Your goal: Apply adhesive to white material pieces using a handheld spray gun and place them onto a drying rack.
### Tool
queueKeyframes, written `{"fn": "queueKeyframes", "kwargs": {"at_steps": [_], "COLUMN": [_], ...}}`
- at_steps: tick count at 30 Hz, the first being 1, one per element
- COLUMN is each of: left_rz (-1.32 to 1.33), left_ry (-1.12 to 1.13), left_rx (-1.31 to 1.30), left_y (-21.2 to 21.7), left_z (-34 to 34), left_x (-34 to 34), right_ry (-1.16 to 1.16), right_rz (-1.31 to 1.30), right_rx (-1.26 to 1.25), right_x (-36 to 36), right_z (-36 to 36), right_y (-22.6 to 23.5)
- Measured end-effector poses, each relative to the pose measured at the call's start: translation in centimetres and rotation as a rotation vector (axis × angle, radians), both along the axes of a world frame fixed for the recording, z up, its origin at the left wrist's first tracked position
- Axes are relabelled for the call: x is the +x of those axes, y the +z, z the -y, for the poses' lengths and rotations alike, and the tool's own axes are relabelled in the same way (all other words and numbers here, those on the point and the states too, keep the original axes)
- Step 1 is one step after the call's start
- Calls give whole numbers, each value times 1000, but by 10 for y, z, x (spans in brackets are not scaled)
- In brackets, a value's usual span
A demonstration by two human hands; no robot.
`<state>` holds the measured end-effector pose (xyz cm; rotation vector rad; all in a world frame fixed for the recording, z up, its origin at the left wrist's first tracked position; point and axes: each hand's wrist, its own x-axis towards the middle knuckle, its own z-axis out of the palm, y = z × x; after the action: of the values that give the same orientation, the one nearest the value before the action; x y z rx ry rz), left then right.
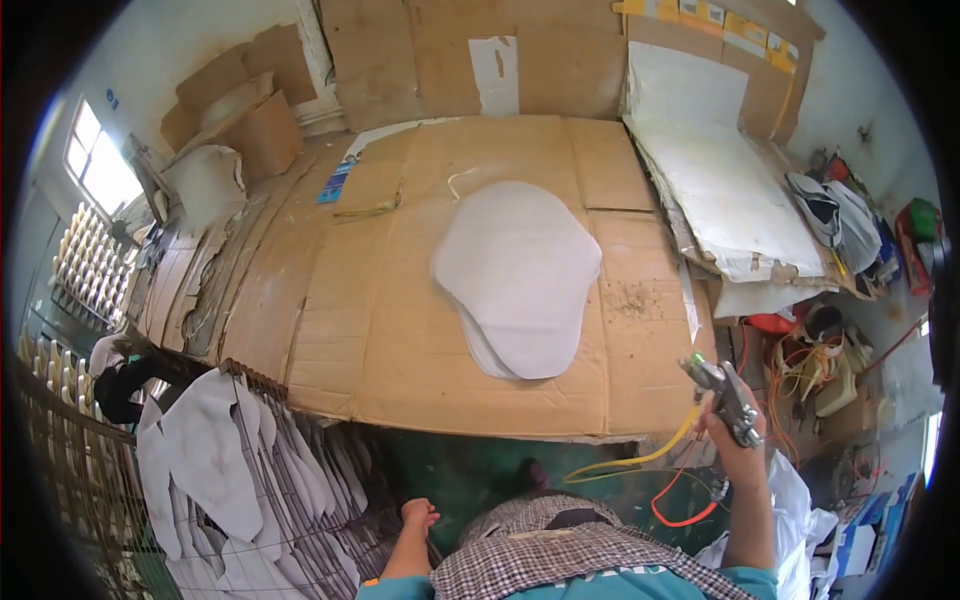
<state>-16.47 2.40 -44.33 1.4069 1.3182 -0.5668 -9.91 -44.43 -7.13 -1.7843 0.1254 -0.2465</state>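
Observation:
My right hand (722, 425) grips a metal spray gun (733, 402) at the right front corner of the table, its green-tipped nozzle end turned toward the tabletop. A yellow hose (645, 455) and an orange-red hose (685, 517) hang near the gun. Low beside my body, my left hand (420, 513) is closed, its fingers curled; whether anything is in them I cannot make out. On the cardboard-covered table (350, 330) lie pale grey, rounded sheet pieces (520, 270), overlapping, with a lower one showing along the lower left edge.
A wire rack (270, 480) hung with several pale cut pieces stands at the left front. White sheets (720, 190) cover a raised surface at the right back. Tangled hoses (790, 375) and a white plastic bag (795, 520) are on the right. A cardboard box (250, 135) sits far left.

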Motion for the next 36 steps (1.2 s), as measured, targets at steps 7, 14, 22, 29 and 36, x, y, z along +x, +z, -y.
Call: {"fn": "queueKeyframes", "kwargs": {"at_steps": [7,14,22,29,36], "left_rz": [91,70,30,217,450], "left_ry": [-50,-56,-57,-89,-227], "left_rx": [12,-13,3,20,93], "left_y": [17,7,4,37,80], "left_z": [15,21,18,35,59], "left_x": [25,21,24,77,130], "right_ry": [268,102,41,298,-53], "right_rz": [-214,-35,-65,-157,-28], "right_rx": [97,135,97,19,140], "right_x": [-24,-1,-19,-26,-4], "right_z": [3,1,21,25,31], "right_y": [10,3,2,4,1]}}
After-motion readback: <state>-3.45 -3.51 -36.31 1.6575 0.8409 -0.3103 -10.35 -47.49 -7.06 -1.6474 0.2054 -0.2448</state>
